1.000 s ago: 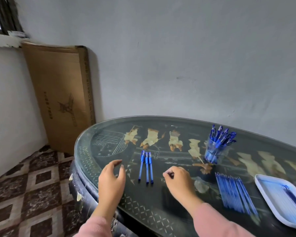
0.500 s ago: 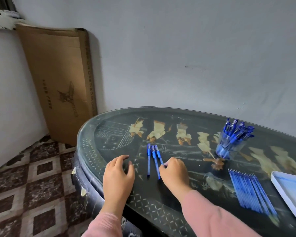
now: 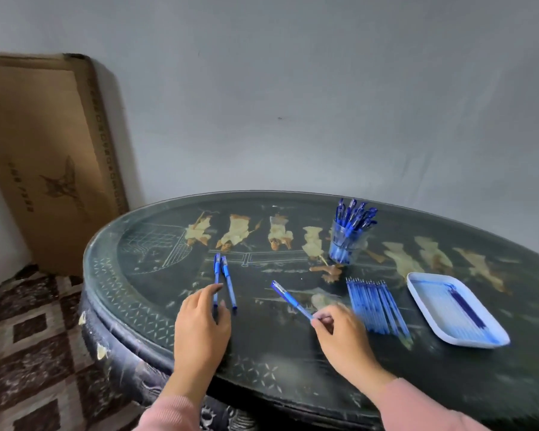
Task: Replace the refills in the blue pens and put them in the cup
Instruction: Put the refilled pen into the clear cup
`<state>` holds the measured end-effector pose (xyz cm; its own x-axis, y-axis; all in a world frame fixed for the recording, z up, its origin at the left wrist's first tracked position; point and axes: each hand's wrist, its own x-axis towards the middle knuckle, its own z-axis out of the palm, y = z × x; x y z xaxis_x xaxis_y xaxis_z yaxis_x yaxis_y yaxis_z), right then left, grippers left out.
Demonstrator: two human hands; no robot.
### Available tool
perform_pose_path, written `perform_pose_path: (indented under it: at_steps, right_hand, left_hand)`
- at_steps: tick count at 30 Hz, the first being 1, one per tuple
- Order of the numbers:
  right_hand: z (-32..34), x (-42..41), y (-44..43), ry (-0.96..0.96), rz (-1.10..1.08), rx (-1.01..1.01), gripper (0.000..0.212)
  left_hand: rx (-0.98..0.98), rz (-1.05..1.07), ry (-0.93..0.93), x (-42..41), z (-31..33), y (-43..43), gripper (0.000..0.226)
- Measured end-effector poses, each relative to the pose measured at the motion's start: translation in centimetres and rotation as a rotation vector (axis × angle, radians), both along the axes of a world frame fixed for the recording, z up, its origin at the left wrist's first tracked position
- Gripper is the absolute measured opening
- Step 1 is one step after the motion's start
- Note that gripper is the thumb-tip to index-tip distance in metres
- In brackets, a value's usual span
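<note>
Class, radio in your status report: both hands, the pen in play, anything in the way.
Right hand pinches one pen by its near end. Left hand open, resting over two pens. Nothing between held pen and cup.

We see dim, soft, bluish light. The cardboard box (image 3: pixel 44 150) throws a soft shadow to its right on the wall (image 3: pixel 293 88). The right hand (image 3: pixel 339 334) is a little blurred, and the wide lens bends the edges.

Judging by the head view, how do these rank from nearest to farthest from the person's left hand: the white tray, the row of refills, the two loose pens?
1. Two loose pens, beside the left hand.
2. Row of refills, past the right hand.
3. White tray, farthest right.
</note>
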<state>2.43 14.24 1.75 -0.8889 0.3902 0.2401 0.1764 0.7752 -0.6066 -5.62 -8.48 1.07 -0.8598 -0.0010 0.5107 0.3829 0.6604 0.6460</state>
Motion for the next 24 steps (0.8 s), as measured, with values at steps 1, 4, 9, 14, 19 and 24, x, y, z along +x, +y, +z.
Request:
perform_pose_path:
  at_steps: [1, 4, 9, 14, 19, 24]
  right_hand:
    - [-0.6, 1.2, 1.0, 0.022, 0.003, 0.049, 0.023]
    - [-1.6, 4.0, 3.2, 0.104, 0.019, 0.14, 0.019]
    - [-1.8, 5.7, 5.3, 0.124, 0.013, 0.148, 0.019]
    - [-1.6, 5.6, 6.2, 0.048, 0.068, 0.219, 0.004]
    - [-1.6, 5.2, 4.8, 0.037, 0.169, 0.288, 0.043]
    - [-2.5, 4.9, 4.6, 0.198, 0.188, 0.323, 0.01]
  left_hand:
    - [0.013, -0.069, -0.016, 0.8, 0.1, 1.4, 0.035]
    - [0.04, -0.306, -0.106, 2.8, 0.4, 5.6, 0.033]
    - [-0.064, -0.43, -0.059, 4.5, -0.2, 9.4, 0.026]
    - [-0.073, -0.459, -0.051, 4.5, -0.6, 9.2, 0.019]
    - [-0.105, -0.508, 0.032, 4.5, -0.6, 9.2, 0.014]
    - [-0.176, -0.555, 0.015, 4.4, -0.8, 9.3, 0.018]
